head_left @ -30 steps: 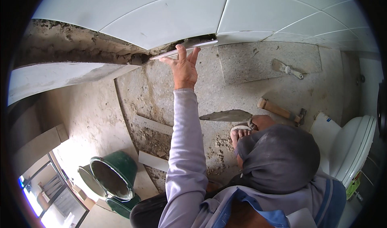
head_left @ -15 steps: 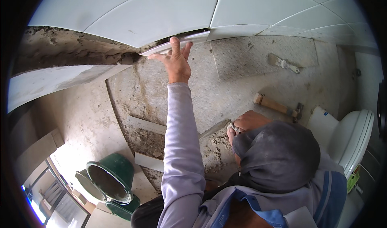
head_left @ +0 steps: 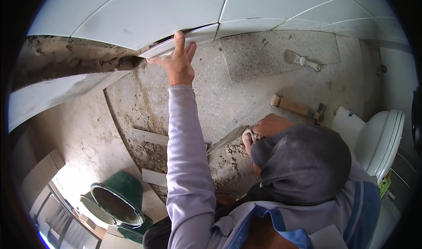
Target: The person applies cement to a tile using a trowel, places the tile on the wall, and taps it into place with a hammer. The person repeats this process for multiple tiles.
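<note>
My left hand [head_left: 178,66] reaches out to the foot of the tiled wall. Its fingers hold a narrow white tile strip [head_left: 204,34] against the wall's lower edge, and part of the strip is hidden behind them. A thin dark gap shows above the strip. Low at the right, my right hand [head_left: 269,126] is closed around the handle of a trowel. The grey trowel blade [head_left: 228,140] points left, above crumbled mortar [head_left: 229,161] on the floor. Dark grey cloth covers my right forearm from view.
On the floor to the right lie a putty knife [head_left: 303,60] on a speckled slab [head_left: 246,68] and a hammer [head_left: 296,108]. A white toilet [head_left: 380,139] stands beyond. Green buckets [head_left: 132,192] are at lower left. Cut tile pieces [head_left: 149,137] lie beside my left arm.
The whole view has shifted slightly, so most things sit further left. The gap above the tile strip looks shorter. Both hands keep their hold.
</note>
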The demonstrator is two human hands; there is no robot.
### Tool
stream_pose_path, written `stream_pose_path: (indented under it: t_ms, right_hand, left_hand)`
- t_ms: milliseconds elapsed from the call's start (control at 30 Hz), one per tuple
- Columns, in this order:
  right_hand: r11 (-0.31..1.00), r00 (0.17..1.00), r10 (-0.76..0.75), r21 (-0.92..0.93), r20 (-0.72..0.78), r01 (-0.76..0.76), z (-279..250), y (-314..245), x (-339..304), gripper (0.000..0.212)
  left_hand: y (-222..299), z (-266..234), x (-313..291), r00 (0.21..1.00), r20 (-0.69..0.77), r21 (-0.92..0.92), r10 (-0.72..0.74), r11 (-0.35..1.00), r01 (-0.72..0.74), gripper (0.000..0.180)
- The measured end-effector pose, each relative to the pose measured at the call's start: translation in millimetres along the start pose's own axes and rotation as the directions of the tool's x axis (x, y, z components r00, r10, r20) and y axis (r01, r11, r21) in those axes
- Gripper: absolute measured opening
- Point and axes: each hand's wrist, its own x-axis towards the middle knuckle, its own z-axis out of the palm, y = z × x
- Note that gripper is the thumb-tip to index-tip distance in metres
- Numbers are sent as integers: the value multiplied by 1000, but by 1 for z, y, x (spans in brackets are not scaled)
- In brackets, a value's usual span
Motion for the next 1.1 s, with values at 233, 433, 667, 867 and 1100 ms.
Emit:
stream_pose_path:
  t_ms: [233,433,667,867,1100]
  right_hand:
    - [996,997,70,60,-23,-68,-10,-6,-5,28]
    - [986,992,129,107,-14,-127,-17,-10,-8,28]
    - [967,976,216,144,-30,-210,-38,-17,-28,27]
    - [959,960,276,88,-53,-271,-81,-55,-66,26]
    - [909,980,159,-370,-119,-192,-160,-207,-96,29]
  left_hand:
    - [1,-4,3,997,79,-19,-6,1000,7,125]
    - [0,-13,9,994,109,94,-7,996,-3,119]
    - [-5,-11,15,996,82,182,-20,983,5,119]
    - [-6,-27,15,990,138,49,22,998,-29,127]
    - [-44,-59,7,948,207,236,243,928,-289,115]
